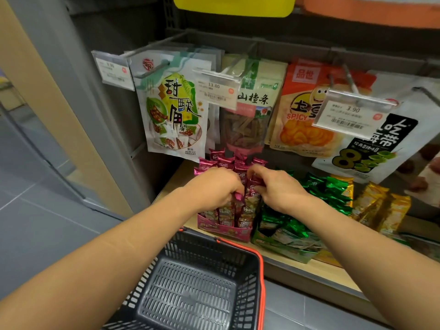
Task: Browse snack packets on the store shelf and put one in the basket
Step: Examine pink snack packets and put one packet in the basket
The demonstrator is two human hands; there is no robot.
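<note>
Low wooden store shelf (297,265), pink snack packets (226,163) standing upright in their display box (223,228): left hand (214,186) pinches one pink packet (239,197), right hand (278,189) curls round its neighbours' tops, and the basket (260,270) is directly below.

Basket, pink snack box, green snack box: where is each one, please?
Basket (190,294), head view, on its bare floor.
Pink snack box (226,231), head view, on its front wall.
Green snack box (285,252), head view, on its front wall.

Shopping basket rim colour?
Red-orange rim on a dark grey basket; the head view shows it.
</note>
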